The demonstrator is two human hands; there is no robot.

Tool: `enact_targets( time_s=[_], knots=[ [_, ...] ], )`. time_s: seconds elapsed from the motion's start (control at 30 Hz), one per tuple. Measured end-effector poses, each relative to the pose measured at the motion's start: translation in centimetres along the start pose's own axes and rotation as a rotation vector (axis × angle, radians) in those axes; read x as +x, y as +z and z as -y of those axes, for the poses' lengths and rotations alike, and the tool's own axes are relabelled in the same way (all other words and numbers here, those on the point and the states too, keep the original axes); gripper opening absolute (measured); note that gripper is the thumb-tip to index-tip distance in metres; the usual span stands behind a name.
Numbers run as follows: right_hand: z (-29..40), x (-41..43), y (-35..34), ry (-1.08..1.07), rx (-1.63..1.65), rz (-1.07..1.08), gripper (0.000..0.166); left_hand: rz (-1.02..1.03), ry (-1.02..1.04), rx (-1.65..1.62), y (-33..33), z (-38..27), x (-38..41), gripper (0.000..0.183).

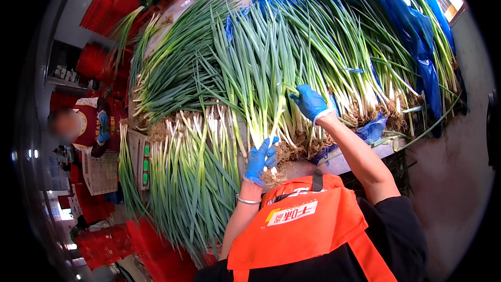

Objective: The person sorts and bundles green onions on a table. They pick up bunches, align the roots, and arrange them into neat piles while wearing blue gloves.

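My left hand [261,160], in a blue glove, grips a bunch of green onions [256,129] just above their roots. White stem ends and brown roots stick out below the fist, close to my orange apron. The long green leaves of the bunch reach away from me over the worktable. My right hand [311,103], also gloved in blue, is beside the stems with its fingers closed on a pale yellow-green leaf [289,87]. Rooted green onions [352,94] lie in a thick pile beyond and to the right of it.
More green onions [176,74] are stacked at the left, with another row [188,180] pointing towards me. A scale [139,156] with green displays stands beside them. Blue plastic sheeting [422,43] lies among the right pile. Two co-workers, a white crate [100,172] and red crates [101,243] are further left.
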State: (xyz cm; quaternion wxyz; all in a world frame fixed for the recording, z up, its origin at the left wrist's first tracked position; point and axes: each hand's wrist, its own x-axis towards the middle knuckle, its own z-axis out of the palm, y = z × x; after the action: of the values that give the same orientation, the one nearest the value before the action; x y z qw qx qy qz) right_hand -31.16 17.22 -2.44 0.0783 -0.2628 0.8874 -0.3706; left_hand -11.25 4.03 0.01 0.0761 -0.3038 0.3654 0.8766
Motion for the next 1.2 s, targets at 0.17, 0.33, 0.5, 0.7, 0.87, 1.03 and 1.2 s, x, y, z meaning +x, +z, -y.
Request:
enact_targets(
  time_s=[0.17, 0.33, 0.5, 0.7, 0.87, 1.03, 1.2],
  knots=[
    [-0.4, 0.6, 1.7, -0.134, 0.451, -0.293, 0.025, 0.343, -0.143, -0.458, -1.8, 0.2, 1.9, 0.037],
    [1.0, 0.5, 1.7, 0.358, 1.164, -0.010, 0.021, 0.468, -0.213, -0.647, -1.7, 0.5, 2.1, 0.036],
    [1.5, 0.8, 1.9, 0.447, 1.544, 0.022, 0.020, 0.550, -0.247, -0.742, -0.6, 0.4, 1.6, 0.033],
    [1.5, 1.0, 0.9, 0.542, 1.468, 0.017, 0.022, 0.482, -0.195, -0.592, -0.9, 0.6, 1.7, 0.034],
    [1.2, 0.2, 0.6, 0.542, 1.529, 0.189, 0.022, 0.373, -0.174, -0.490, -0.5, 0.5, 1.5, 0.034],
    [1.9, -0.2, -0.1, 0.508, 1.591, 0.279, 0.030, 0.362, -0.200, -0.392, 0.0, 0.2, 1.5, 0.035],
    [3.3, -1.4, 0.5, 0.365, 1.204, 0.330, 0.032, 0.410, -0.211, -0.558, -0.4, 0.0, 1.9, 0.034]
  ],
)
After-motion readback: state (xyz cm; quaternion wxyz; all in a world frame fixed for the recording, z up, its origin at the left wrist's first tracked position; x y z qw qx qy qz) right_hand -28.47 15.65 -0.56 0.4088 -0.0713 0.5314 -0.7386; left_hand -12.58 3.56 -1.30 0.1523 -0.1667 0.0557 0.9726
